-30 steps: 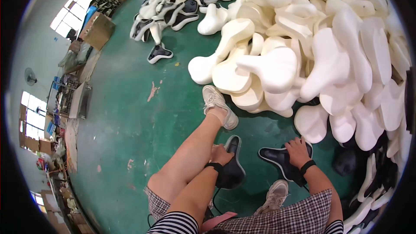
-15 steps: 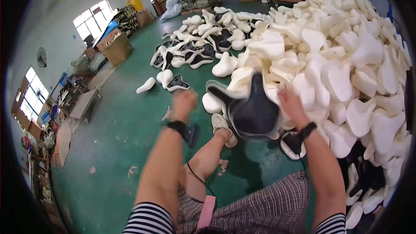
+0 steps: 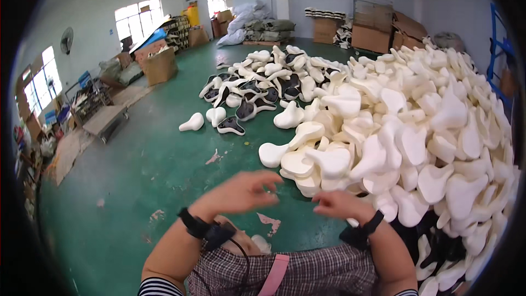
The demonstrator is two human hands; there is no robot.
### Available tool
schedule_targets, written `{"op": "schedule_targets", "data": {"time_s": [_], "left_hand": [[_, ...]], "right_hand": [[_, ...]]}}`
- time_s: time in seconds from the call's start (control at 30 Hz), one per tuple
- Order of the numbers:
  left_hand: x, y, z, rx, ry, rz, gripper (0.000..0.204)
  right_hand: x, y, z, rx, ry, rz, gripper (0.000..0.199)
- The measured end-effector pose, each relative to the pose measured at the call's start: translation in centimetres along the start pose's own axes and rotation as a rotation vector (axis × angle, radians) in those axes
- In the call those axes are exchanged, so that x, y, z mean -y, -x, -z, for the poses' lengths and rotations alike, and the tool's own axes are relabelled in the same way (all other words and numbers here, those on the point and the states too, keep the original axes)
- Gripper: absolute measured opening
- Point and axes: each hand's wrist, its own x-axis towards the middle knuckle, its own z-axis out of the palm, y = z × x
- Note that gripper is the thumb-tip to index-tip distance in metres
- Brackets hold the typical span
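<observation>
My left hand [image 3: 244, 192] is held out above the floor with its fingers apart and nothing in them. Facing it, my right hand [image 3: 341, 206] also holds nothing; its fingers are loosely bent, the index finger pointing left. A gap separates the two hands. Just beyond them lies the near edge of a big heap of cream-white bicycle saddles [image 3: 329, 161]. One white saddle [image 3: 273, 154] sits at the heap's left edge, nearest my left hand. Farther off, saddles with black bases [image 3: 246, 109] lie mixed among white ones.
Green floor [image 3: 137, 186] with worn patches stretches to the left. A flat cart [image 3: 105, 119] and a cardboard box [image 3: 160, 67] stand along the left side. Stuffed sacks [image 3: 268, 30] and large cartons [image 3: 371, 38] line the back. A blue metal frame [image 3: 497, 49] stands at the far right.
The dark saddle seen between my hands is gone from there. My hands have come closer together and nearer my body, and the view has tilted up.
</observation>
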Motion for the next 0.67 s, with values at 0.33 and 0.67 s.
{"op": "schedule_targets", "data": {"time_s": [0.33, 0.67], "left_hand": [[12.0, -7.7, -11.6, 0.718, -0.11, -0.009, 0.046], [18.9, -13.4, -12.2, 0.503, 0.345, 0.595, 0.056]], "right_hand": [[-6.0, -4.3, -4.7, 0.472, 0.048, 0.237, 0.042], [-18.2, -7.0, -13.8, 0.965, 0.087, -0.277, 0.051]]}}
